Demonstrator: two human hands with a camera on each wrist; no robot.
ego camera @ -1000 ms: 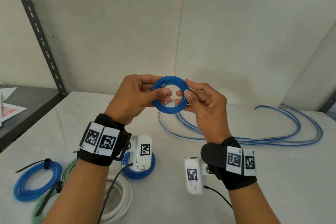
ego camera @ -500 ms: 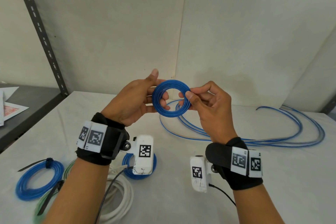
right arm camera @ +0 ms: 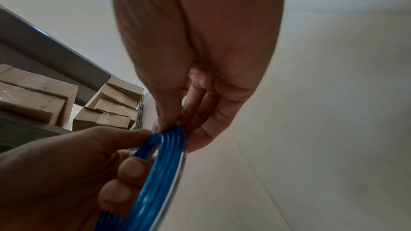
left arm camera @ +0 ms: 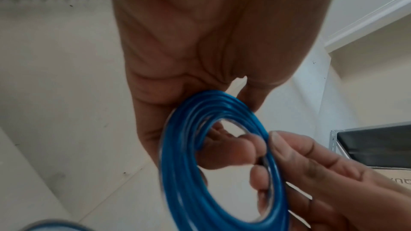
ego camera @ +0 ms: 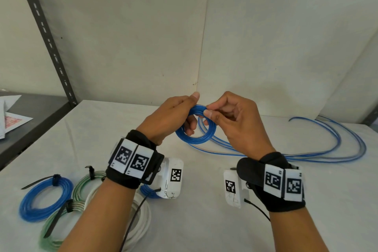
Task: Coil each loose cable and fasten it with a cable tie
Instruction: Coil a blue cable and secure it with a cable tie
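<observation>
Head view: both hands raised above the white table (ego camera: 204, 221), backs toward the camera, left hand (ego camera: 169, 117) curled round the left side of a small blue coil (ego camera: 195, 141), fingers hooked through its opening; right hand (ego camera: 237, 127) pinching the coil's top between thumb and forefinger. Trailing from the coil, one loose blue cable (ego camera: 327, 149) looping across the far right of the table. Near left, five tied coils: two blue (ego camera: 44, 200), two green, one white, the second blue mostly hidden behind the left wrist camera. Left wrist view: palm close, fingers (left arm camera: 224, 154) poking through the ring, curled against the strands. Right wrist view: thumb and fingers (right arm camera: 200, 111) pressed together on the coil's upper edge, cardboard boxes (right arm camera: 106, 104) on a shelf behind.
</observation>
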